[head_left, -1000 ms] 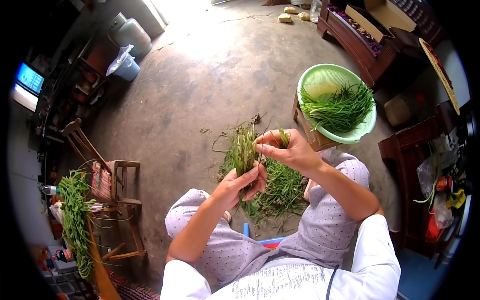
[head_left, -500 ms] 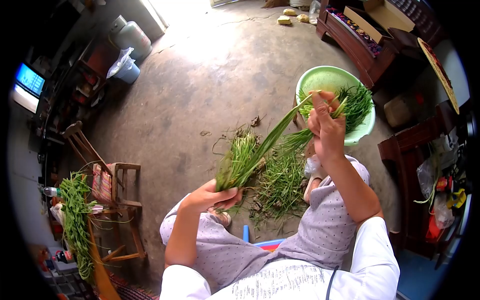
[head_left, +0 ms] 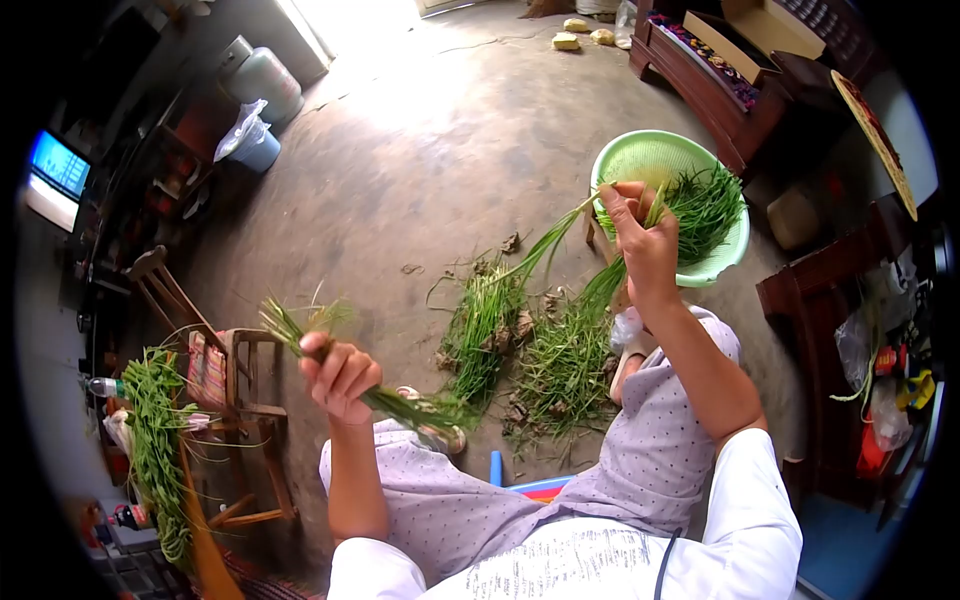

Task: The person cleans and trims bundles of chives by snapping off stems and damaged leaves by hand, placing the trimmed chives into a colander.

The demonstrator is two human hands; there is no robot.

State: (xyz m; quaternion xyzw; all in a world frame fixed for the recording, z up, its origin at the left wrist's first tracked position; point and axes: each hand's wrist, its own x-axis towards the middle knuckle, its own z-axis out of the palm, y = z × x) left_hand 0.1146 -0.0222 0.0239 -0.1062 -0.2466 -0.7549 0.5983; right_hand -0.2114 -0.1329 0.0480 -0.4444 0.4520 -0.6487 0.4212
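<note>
My left hand [head_left: 340,378] is closed round a bunch of thin green stalks [head_left: 420,408], whose pale ends stick out at the upper left. In front of the green basket [head_left: 625,155], my right hand [head_left: 640,235] pinches more long green stalks [head_left: 603,285] that hang down to the left. The basket holds a heap of green leaves [head_left: 705,215]. On the floor between my feet lie two piles, a straighter bundle [head_left: 482,330] and a looser heap of stalks [head_left: 565,365] with brown bits.
A wooden chair [head_left: 205,350] stands at the left, near a long heap of greens [head_left: 155,440]. Farther back are a lined blue bucket [head_left: 255,145] and a gas cylinder [head_left: 265,80]. Dark wooden furniture [head_left: 690,85] stands at the back right, with an open cardboard box [head_left: 730,45] on it.
My left hand has moved left with its bunch, away from the floor piles. My right hand has gone up and right to the basket, and long stalks now hang from it.
</note>
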